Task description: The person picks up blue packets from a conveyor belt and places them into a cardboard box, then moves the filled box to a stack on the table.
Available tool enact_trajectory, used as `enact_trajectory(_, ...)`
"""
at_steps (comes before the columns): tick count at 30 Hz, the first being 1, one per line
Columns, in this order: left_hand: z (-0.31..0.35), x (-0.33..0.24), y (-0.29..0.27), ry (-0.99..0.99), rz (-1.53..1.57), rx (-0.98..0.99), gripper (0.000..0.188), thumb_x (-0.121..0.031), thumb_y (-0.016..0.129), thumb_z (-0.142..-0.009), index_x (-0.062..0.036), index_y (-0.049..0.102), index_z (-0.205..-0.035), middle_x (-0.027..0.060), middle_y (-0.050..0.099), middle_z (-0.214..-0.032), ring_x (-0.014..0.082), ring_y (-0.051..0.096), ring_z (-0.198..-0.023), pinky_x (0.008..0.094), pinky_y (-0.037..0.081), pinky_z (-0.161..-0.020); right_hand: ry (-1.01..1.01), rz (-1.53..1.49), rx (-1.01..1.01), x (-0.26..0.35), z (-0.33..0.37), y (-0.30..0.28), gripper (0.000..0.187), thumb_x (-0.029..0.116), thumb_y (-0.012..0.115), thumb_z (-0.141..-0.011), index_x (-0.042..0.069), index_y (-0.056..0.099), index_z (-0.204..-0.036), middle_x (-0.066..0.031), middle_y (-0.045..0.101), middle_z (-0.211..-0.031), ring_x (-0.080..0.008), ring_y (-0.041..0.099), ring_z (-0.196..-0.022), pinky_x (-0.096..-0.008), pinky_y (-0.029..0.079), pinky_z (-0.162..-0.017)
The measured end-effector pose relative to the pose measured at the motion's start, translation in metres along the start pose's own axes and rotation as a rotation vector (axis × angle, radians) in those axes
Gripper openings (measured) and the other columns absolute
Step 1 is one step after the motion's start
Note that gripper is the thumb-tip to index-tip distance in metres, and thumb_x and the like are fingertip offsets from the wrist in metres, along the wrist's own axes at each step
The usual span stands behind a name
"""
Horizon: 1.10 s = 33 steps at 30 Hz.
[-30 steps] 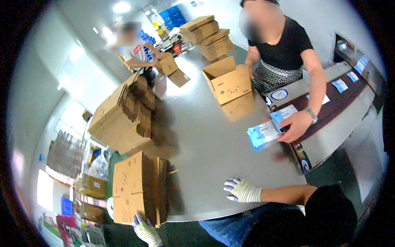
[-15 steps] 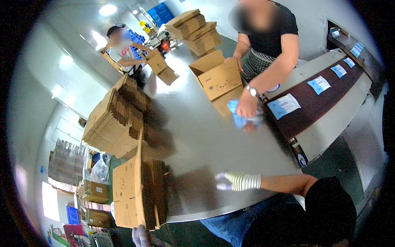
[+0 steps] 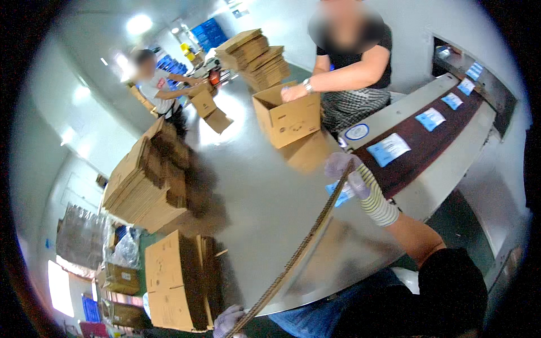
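Note:
A flat cardboard sheet, seen edge-on, slants across the near part of the metal table from lower left to upper right; it looks like a folded carton. My left hand, in a pale lilac glove, is closed on its lower end at the table's near edge. My right hand, gloved with a striped cuff, grips the upper end beside the conveyor. A blue packet shows partly behind the sheet, near my right wrist. To the left of the sheet stands a stack of flattened cartons.
Across the table a co-worker has a hand in an open carton. Blue-and-white packets lie along the dark conveyor belt at right. More flattened cartons stand at left, others at the back. Another person handles a carton.
My left hand has brought a cardboard sheet from the near-left stack over the table. My right hand has moved up and away to its other end. The co-worker's hand went from packets into the carton.

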<state>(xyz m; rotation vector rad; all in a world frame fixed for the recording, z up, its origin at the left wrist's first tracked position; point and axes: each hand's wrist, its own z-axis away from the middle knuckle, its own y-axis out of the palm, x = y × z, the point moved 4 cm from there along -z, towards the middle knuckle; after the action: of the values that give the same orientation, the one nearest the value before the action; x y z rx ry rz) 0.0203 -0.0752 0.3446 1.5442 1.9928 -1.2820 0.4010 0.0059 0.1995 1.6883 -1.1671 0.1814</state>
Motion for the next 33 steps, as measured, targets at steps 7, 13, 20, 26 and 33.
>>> enact_trajectory(7,0.017,0.027,0.005,-0.086,0.397,-0.1,0.016,-0.011,0.051,-0.089,0.0022,0.06,-0.089,0.0143,0.063,-0.089,0.03,0.061,-0.091,0.0414,0.047,-0.086,-0.069,0.681,0.04,0.033,0.014,0.046,0.027,0.024,0.061,-0.089,0.005,0.053,-0.105,-0.0048,0.055,-0.099,-0.0149,0.053,-0.094,-0.0294,0.043,-0.083)
enact_trajectory(13,0.013,0.014,0.007,-0.139,0.347,-0.084,0.012,-0.007,0.055,-0.087,0.0004,0.062,-0.094,0.0132,0.064,-0.093,0.0273,0.059,-0.094,0.0394,0.044,-0.09,0.085,0.555,-0.113,0.055,0.023,0.063,0.019,0.019,0.062,-0.087,0.006,0.054,-0.099,-0.0047,0.057,-0.1,-0.013,0.052,-0.096,-0.0293,0.041,-0.089)
enact_trajectory(20,0.02,0.024,-0.011,-0.272,0.311,-0.248,0.013,0.0,0.057,-0.085,-0.0005,0.062,-0.097,0.012,0.064,-0.1,0.0216,0.058,-0.097,0.0335,0.044,-0.091,0.108,0.853,0.059,0.054,0.018,0.089,0.033,0.013,0.07,-0.077,0.005,0.052,-0.104,-0.0073,0.057,-0.106,-0.0158,0.052,-0.104,-0.0324,0.04,-0.094)
enact_trajectory(26,0.019,0.028,-0.02,-0.316,0.092,-0.245,0.022,-0.006,0.05,-0.092,-0.0001,0.059,-0.11,0.0113,0.057,-0.118,0.0224,0.053,-0.106,0.0351,0.039,-0.097,0.072,0.827,0.54,0.024,0.009,0.13,0.054,0.029,0.072,-0.079,0.006,0.047,-0.121,-0.0125,0.054,-0.118,-0.0244,0.05,-0.114,-0.0357,0.037,-0.1)
enact_trajectory(33,0.011,0.018,-0.011,-0.335,-0.099,0.128,0.044,-0.023,0.045,-0.096,-0.0026,0.043,-0.135,0.0155,0.039,-0.141,0.028,0.037,-0.129,0.0384,0.027,-0.107,0.345,0.696,0.654,-0.063,0.015,0.152,0.085,0.04,0.08,-0.068,-0.004,0.037,-0.127,-0.0218,0.052,-0.12,-0.0319,0.055,-0.106,-0.0399,0.046,-0.092)
